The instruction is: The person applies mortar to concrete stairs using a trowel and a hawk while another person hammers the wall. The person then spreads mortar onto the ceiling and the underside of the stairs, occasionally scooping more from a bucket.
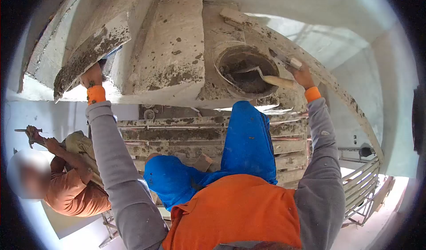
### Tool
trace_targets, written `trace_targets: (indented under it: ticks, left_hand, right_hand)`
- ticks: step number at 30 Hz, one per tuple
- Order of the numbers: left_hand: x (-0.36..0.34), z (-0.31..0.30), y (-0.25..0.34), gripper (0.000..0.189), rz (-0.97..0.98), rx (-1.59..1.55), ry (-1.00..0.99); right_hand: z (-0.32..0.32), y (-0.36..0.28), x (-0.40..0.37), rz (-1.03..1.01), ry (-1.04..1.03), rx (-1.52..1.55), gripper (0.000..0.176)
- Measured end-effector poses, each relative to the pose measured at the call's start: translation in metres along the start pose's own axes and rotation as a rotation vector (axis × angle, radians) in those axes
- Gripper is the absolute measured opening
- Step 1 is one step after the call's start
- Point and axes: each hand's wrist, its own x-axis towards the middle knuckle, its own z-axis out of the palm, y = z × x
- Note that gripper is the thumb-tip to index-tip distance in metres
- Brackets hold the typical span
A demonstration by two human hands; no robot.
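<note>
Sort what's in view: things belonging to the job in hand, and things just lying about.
In hand: left hand gripping mortar board; right hand gripping trowel; mortar bucket.
Lying about: scaffold planks; metal railing; wooden block.

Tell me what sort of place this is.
Probably a building site. The left hand holds a board loaded with mortar, the right hand holds a trowel at a mortar bucket, and spattered scaffold planks run beneath.
</note>
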Motion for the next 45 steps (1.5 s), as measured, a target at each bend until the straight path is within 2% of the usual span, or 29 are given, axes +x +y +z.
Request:
trace_targets:
  ticks: [2, 4, 5, 6, 7, 9, 10, 12, 13, 18, 22, 24, 25, 27, 29, 30, 31, 32, 33, 34, 35, 36, 37, 38, 39, 40, 42, 44, 45]
  left_hand:
    - [-0.001, -0.004, 0.002, 0.038, -0.014, -0.126, 0.039]
    - [0.000, -0.005, 0.003, 0.038, -0.047, -0.208, 0.066]
    - [0.000, -0.006, 0.002, 0.039, -0.050, -0.165, 0.047]
    - [0.000, -0.006, 0.001, 0.039, -0.051, -0.123, 0.026]
    - [-0.001, -0.005, -0.001, 0.039, -0.050, -0.082, 0.002]
    - [-0.001, 0.003, -0.006, 0.040, -0.006, -0.066, 0.083]
    - [-0.001, 0.001, -0.005, 0.040, 0.019, -0.059, 0.123]
    - [-0.002, -0.006, -0.005, 0.041, 0.118, 0.080, 0.068]
    - [-0.002, -0.012, -0.001, 0.041, 0.165, 0.148, 0.041]
    - [0.001, -0.038, 0.023, 0.042, -0.101, -0.073, -0.094]
    - [-0.001, -0.030, 0.020, 0.044, -0.207, -0.179, -0.086]
    - [-0.004, -0.007, 0.003, 0.044, -0.008, -0.065, 0.045]
    - [-0.002, -0.006, 0.002, 0.044, 0.090, -0.004, 0.112]
    - [-0.001, -0.004, -0.002, 0.045, -0.030, 0.102, -0.028]
    - [0.001, 0.017, -0.020, 0.045, 0.046, 0.033, 0.040]
    - [-0.005, 0.019, -0.020, 0.045, 0.027, -0.030, -0.013]
    - [-0.011, 0.009, -0.011, 0.046, 0.005, -0.095, -0.055]
    - [-0.004, -0.015, 0.008, 0.046, -0.081, 0.048, -0.282]
    - [0.005, -0.040, 0.029, 0.047, -0.129, 0.207, -0.523]
    - [-0.013, -0.005, 0.009, 0.045, 0.004, 0.404, -0.275]
    - [-0.017, -0.010, 0.015, 0.044, -0.047, 0.312, -0.274]
    - [-0.017, -0.020, 0.025, 0.043, -0.107, 0.184, -0.255]
    - [-0.018, -0.026, 0.033, 0.043, -0.138, 0.091, -0.220]
    - [-0.017, -0.029, 0.038, 0.042, -0.153, 0.030, -0.181]
    - [-0.014, -0.029, 0.042, 0.042, -0.166, -0.031, -0.141]
    - [-0.013, -0.030, 0.044, 0.041, -0.173, -0.079, -0.108]
    - [-0.009, -0.031, 0.050, 0.040, -0.181, -0.123, -0.085]
    - [-0.010, -0.031, 0.052, 0.039, -0.176, -0.163, -0.057]
    - [-0.009, -0.029, 0.052, 0.038, -0.177, -0.195, -0.031]
  right_hand:
    - [0.008, 0.010, 0.004, -0.066, 0.028, -0.084, 0.034]
    - [0.012, 0.016, 0.004, -0.056, 0.004, -0.025, 0.032]
    - [0.013, 0.017, 0.004, -0.052, -0.009, 0.004, 0.032]
    - [0.014, 0.019, 0.006, -0.204, -0.034, -0.151, 0.039]
    - [0.014, 0.011, 0.005, -0.245, -0.093, -0.119, 0.040]
    - [0.011, -0.009, 0.005, -0.323, -0.205, -0.051, 0.043]
    - [0.012, -0.004, 0.005, -0.350, -0.188, -0.075, 0.044]
    - [0.019, 0.012, 0.002, -0.398, -0.152, -0.121, 0.046]
    - [0.021, 0.016, -0.001, -0.376, -0.129, -0.148, 0.047]
    - [0.028, 0.049, -0.009, -0.266, -0.043, -0.206, 0.052]
    - [0.031, 0.092, -0.025, -0.096, -0.046, -0.404, 0.043]
    - [0.030, 0.109, -0.043, 0.049, -0.078, -0.524, 0.038]
    - [0.031, 0.106, -0.047, -0.001, 0.024, -0.497, 0.037]
    - [0.034, 0.103, -0.055, -0.098, 0.216, -0.437, 0.035]
    - [0.032, 0.114, -0.052, -0.160, 0.102, -0.486, 0.038]
    - [0.031, 0.121, -0.054, -0.188, 0.048, -0.511, 0.039]
    - [0.040, 0.138, -0.063, 0.002, 0.096, -0.187, 0.044]
    - [0.055, 0.163, -0.067, 0.166, 0.158, 0.139, 0.049]
    - [0.062, 0.198, -0.067, 0.027, 0.117, -0.137, 0.045]
    - [0.067, 0.230, -0.067, -0.120, 0.119, -0.450, 0.042]
    - [0.073, 0.264, -0.067, -0.264, 0.164, -0.728, 0.040]
    - [0.046, 0.113, -0.057, 0.067, -0.072, -0.550, 0.032]
    - [0.056, 0.168, -0.065, 0.133, 0.007, -0.571, 0.035]
    - [0.047, 0.143, -0.074, 0.136, 0.082, -0.501, 0.034]
    - [0.050, 0.182, -0.082, -0.040, 0.174, -0.703, 0.032]
    - [0.035, 0.151, -0.094, 0.084, 0.250, -0.448, 0.028]
    - [0.020, 0.218, -0.093, 0.165, 0.310, -0.650, 0.030]
    - [-0.026, 0.171, -0.071, 0.223, 0.199, -1.173, 0.031]
    - [-0.054, 0.090, -0.055, 0.369, 0.592, -0.578, 0.035]
